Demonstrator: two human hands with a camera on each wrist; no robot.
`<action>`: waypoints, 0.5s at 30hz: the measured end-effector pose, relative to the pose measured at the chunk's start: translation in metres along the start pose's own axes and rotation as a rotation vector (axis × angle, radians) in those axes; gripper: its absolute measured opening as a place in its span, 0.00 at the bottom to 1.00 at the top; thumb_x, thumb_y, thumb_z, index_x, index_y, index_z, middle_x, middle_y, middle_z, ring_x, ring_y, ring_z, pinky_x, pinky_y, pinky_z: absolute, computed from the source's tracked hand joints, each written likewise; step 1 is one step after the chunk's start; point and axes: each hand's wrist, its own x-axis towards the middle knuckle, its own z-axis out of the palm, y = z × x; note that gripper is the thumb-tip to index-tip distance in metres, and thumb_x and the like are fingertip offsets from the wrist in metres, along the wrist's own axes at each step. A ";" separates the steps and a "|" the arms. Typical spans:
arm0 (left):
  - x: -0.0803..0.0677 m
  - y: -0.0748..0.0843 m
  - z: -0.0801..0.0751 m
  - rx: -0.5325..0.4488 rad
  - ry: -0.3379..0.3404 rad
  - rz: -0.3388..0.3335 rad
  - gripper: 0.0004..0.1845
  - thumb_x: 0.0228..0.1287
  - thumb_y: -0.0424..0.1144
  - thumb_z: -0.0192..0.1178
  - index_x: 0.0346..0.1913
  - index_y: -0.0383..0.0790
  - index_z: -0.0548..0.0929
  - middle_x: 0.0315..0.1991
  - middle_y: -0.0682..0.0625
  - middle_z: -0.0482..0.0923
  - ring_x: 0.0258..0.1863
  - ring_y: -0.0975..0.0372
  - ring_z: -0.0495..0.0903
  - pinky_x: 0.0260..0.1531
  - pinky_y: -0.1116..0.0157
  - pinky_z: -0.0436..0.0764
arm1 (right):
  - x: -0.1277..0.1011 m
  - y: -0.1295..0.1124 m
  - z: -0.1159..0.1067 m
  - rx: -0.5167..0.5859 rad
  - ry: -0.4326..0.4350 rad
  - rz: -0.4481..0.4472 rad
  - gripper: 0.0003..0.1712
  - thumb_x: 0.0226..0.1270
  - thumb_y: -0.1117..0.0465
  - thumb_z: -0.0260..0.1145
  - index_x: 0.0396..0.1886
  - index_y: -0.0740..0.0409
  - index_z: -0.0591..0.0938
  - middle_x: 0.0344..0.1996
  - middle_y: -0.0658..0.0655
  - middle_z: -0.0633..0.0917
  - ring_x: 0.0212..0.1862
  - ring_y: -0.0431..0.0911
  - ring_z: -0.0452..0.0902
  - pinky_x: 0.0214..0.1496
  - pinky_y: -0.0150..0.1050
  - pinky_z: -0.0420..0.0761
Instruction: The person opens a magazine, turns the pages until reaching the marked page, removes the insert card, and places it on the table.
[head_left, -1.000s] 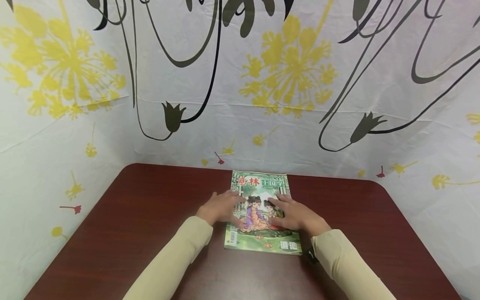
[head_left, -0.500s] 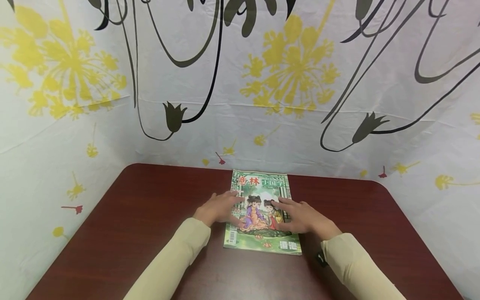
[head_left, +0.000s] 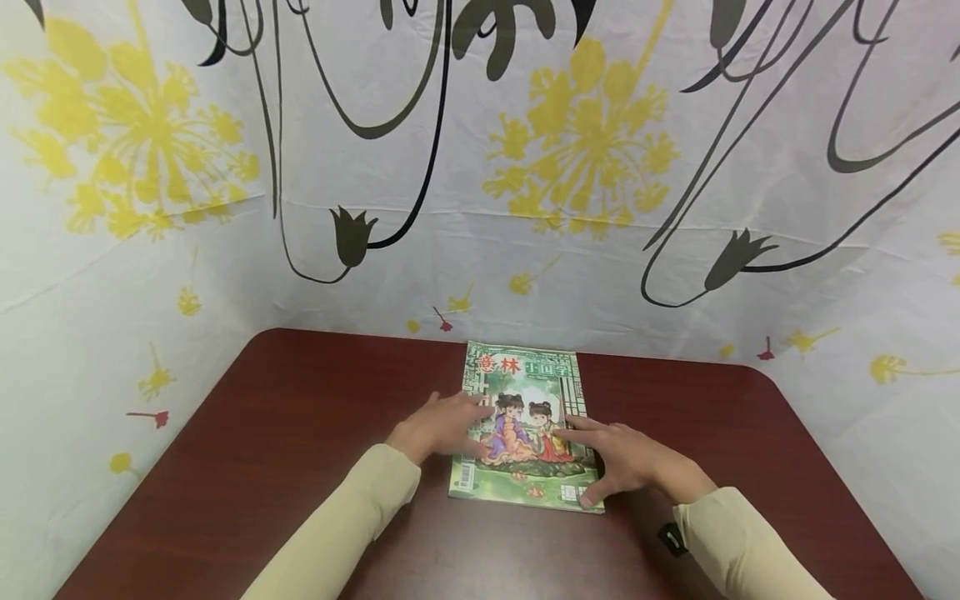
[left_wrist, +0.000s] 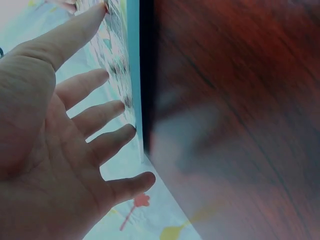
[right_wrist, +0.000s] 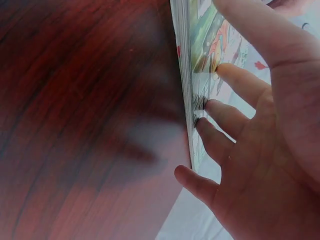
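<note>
on the dark red table [head_left: 300, 467], near its far edge, a magazine [head_left: 525, 392] lay flat and closed; nothing there held or contained anything else. its cover was green, with red and dark characters across the top, two cartoon children in bright robes at the middle and a barcode at the near left corner. the left hand [head_left: 442, 427] rested on the cover's left edge with fingers [left_wrist: 95, 117] straight and spread, gripping nothing. the right hand [head_left: 630, 462] lay with spread, straight fingers [right_wrist: 220, 112] at the right edge, thumb on the near right corner. compared with a second before, the right hand had slid nearer the person and further right, uncovering the children; the magazine stayed put.
</note>
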 end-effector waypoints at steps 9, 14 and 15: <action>-0.003 0.020 0.010 0.105 0.007 0.090 0.31 0.68 0.56 0.59 0.72 0.53 0.72 0.75 0.46 0.61 0.74 0.49 0.60 0.68 0.36 0.55 | -0.001 0.005 0.000 0.027 -0.003 -0.034 0.63 0.38 0.32 0.78 0.76 0.48 0.66 0.76 0.67 0.57 0.68 0.70 0.64 0.59 0.69 0.69; -0.003 0.029 0.016 0.142 0.007 0.162 0.34 0.66 0.62 0.58 0.72 0.56 0.71 0.76 0.47 0.60 0.74 0.48 0.60 0.67 0.37 0.58 | -0.002 0.007 0.001 0.059 -0.008 -0.035 0.63 0.39 0.32 0.77 0.76 0.48 0.65 0.76 0.67 0.56 0.69 0.71 0.61 0.59 0.70 0.68; -0.002 0.030 0.017 0.156 0.004 0.176 0.35 0.65 0.64 0.58 0.72 0.56 0.70 0.76 0.48 0.60 0.74 0.48 0.59 0.67 0.37 0.58 | -0.003 0.007 0.002 0.067 -0.009 -0.036 0.63 0.39 0.33 0.77 0.77 0.48 0.65 0.77 0.67 0.56 0.69 0.71 0.61 0.59 0.70 0.68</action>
